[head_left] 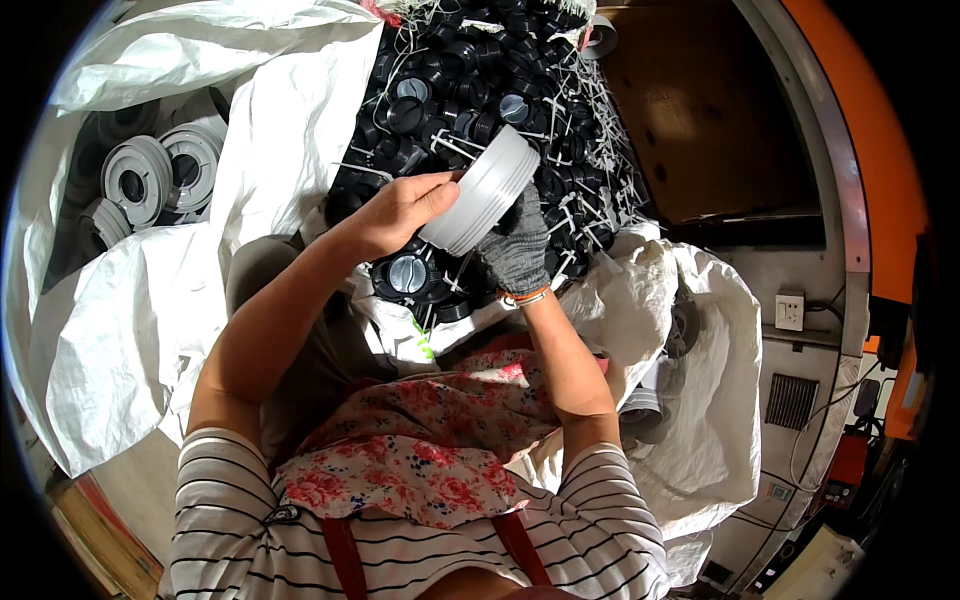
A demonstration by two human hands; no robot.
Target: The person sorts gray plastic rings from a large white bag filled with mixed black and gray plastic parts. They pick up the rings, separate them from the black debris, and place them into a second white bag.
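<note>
A pale grey plastic ring with a ridged, thread-like outer wall (pixel 482 196) is held up tilted over a heap of black plastic caps (pixel 455 75). My bare left hand (pixel 405 212) is closed at the ring's left edge, thumb and forefinger together there. On the ring's right side my right hand (pixel 517 248), in a dark grey knitted glove, grips it from below and behind; most of its fingertips are hidden by the ring. Thin white plastic strips (pixel 590 130) are scattered among the caps, and several caps have grey discs in them.
At the left an open white woven sack (pixel 300 110) contains several grey ringed parts (pixel 137 182). Another white sack (pixel 715 390) with grey parts stands at the right. Beyond it are a brown box (pixel 715 120), a wall socket (pixel 789 312) and an orange machine panel (pixel 880 150).
</note>
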